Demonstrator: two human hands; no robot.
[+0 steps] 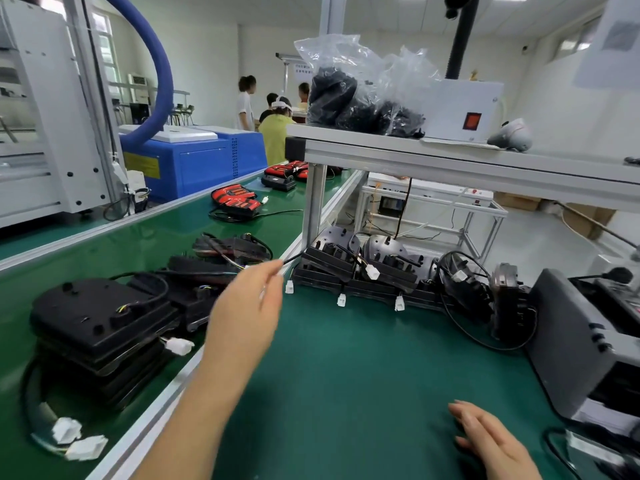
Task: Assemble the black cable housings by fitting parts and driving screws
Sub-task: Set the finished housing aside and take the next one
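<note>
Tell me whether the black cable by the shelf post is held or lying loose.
Held: the left hand pinches the black cable at its fingertips, clear of the mat.

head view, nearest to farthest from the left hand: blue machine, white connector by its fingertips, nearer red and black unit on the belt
1. white connector, hanging just right of the left hand
2. red and black unit, farther up the belt
3. blue machine, beyond the belt, back left
</note>
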